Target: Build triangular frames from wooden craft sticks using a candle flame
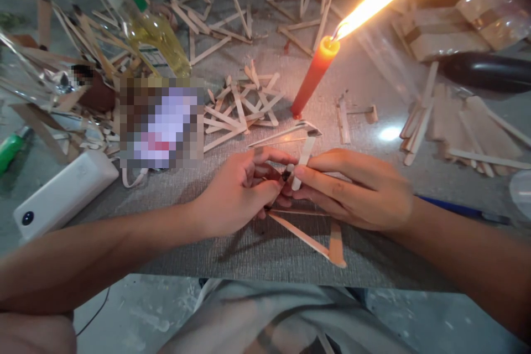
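Wooden flat stick, pale, dark at its far end: pinched between the fingertips of my right hand. Dark-ended piece, small: gripped by my left hand, close beside the right. Orange candle, lit: standing just beyond both. Angled sticks, meeting at one corner: on the grey table, nearer me. White power bank: off to the left.

The grey table carries wooden sticks, a burning candle — and a power bank.
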A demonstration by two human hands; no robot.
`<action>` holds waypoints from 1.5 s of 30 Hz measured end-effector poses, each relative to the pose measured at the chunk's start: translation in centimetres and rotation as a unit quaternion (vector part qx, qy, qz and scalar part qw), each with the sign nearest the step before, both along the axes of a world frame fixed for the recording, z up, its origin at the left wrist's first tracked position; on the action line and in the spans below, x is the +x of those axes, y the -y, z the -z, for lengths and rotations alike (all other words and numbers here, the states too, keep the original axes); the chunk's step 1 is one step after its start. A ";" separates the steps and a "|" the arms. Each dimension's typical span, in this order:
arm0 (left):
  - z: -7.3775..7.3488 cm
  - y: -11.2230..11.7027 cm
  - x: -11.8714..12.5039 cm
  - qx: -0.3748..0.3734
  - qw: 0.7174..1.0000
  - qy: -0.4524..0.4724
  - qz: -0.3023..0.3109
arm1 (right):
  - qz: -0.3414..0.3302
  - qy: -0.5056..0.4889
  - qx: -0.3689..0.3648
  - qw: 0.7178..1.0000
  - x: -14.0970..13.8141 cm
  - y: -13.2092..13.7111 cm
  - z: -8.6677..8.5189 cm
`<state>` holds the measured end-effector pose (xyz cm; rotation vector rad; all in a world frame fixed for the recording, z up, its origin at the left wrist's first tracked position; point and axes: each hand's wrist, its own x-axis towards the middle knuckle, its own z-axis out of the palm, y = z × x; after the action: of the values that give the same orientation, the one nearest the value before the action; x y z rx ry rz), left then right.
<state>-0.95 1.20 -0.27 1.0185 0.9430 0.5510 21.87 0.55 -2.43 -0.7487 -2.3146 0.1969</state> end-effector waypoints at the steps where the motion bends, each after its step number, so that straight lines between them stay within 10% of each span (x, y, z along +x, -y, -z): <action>1: -0.1 0.0 0.0 -0.001 1.000 -0.001 0.000 | -0.002 0.006 0.003 1.000 0.1 0.0 0.0; 45: 0.7 0.2 -0.1 0.059 0.997 0.047 -0.024 | 0.012 -0.059 -0.056 0.997 -0.6 0.3 0.4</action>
<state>-1.00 0.97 -0.93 1.0690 0.8607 0.6951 21.25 0.25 -2.79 -0.7977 -2.1955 0.3523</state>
